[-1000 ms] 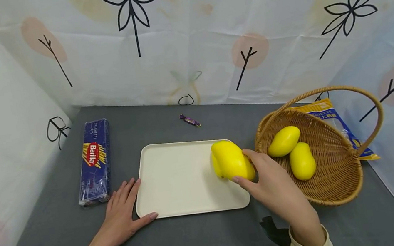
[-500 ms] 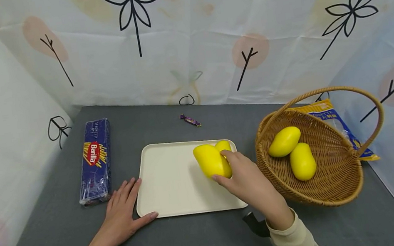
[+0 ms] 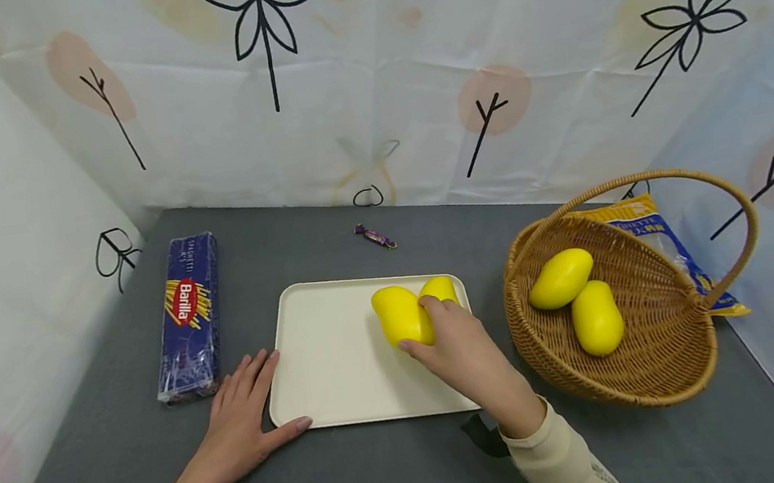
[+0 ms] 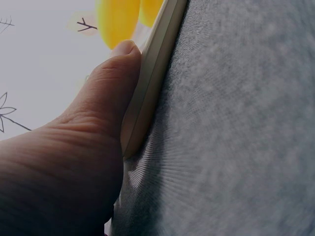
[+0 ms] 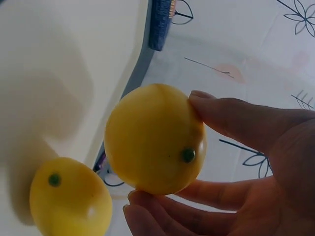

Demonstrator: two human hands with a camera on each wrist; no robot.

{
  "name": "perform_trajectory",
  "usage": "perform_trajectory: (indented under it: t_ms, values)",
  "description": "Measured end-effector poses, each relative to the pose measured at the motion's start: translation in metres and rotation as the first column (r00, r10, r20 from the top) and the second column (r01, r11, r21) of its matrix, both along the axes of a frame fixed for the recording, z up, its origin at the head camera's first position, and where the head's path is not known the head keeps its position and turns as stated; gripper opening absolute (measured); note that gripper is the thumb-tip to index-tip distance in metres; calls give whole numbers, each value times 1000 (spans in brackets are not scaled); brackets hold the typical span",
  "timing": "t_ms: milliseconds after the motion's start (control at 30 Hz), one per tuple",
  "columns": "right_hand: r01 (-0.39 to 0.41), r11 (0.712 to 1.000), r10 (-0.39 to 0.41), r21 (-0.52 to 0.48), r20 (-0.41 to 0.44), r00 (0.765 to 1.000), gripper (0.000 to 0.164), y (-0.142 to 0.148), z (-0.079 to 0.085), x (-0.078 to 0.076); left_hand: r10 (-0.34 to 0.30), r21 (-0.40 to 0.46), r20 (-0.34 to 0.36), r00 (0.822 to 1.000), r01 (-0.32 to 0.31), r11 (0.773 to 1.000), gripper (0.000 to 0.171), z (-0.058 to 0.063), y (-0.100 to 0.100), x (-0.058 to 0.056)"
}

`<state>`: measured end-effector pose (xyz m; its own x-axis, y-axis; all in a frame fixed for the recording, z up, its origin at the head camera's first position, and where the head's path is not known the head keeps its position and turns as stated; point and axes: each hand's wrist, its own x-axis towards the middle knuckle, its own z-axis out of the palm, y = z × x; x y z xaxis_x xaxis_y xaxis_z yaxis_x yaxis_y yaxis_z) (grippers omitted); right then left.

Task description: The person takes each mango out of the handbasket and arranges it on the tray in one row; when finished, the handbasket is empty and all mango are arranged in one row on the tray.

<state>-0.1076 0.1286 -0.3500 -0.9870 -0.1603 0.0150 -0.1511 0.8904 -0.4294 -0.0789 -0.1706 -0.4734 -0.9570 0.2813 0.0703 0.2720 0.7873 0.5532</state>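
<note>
My right hand (image 3: 466, 358) grips a yellow mango (image 3: 400, 316) between thumb and fingertips, over the right half of a cream tray (image 3: 329, 357). Right behind it, a second yellow mango (image 3: 441, 289) lies on the tray, partly hidden. The right wrist view shows the held mango (image 5: 150, 132) with its green stem dot, and the other mango (image 5: 71, 201) at lower left. My left hand (image 3: 238, 427) lies at the tray's left edge, fingers straight and thumb along the front corner. In the left wrist view, the thumb (image 4: 106, 88) presses the tray's rim (image 4: 147, 93).
A wicker basket (image 3: 650, 369) on the right holds two more mangoes (image 3: 597, 319) under its arched handle. Behind it lies a yellow-and-blue bag (image 3: 660, 232). A blue Barilla spaghetti pack (image 3: 187, 327) lies at left. One small purple wrapped candy (image 3: 375, 236) is behind the tray.
My right hand has carried the mango leftward from the tray's right edge, further over the tray. The mango on the tray shows more clearly behind it. My left hand has stayed put.
</note>
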Motion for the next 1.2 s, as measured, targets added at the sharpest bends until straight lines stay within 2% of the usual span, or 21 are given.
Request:
perform_trajectory:
  t_ms: [267, 533, 833, 1200]
  values:
    - [49, 998, -50, 30, 19, 999, 61, -8, -11, -4, 0, -9, 6, 1000, 0, 1000, 99, 0, 0, 0]
    - [89, 990, -87, 110, -24, 996, 64, -16, -19, -4, -1, -6, 3, 1000, 1, 1000, 99, 1, -1, 1]
    - [127, 983, -123, 131, -39, 992, 55, -23, -24, -3, 0, -3, 3, 1000, 0, 1000, 99, -1, -1, 1]
    - [143, 981, -133, 130, -82, 988, 56, -24, -35, -9, -3, -1, -1, 1000, 3, 1000, 98, 1, 0, 0]
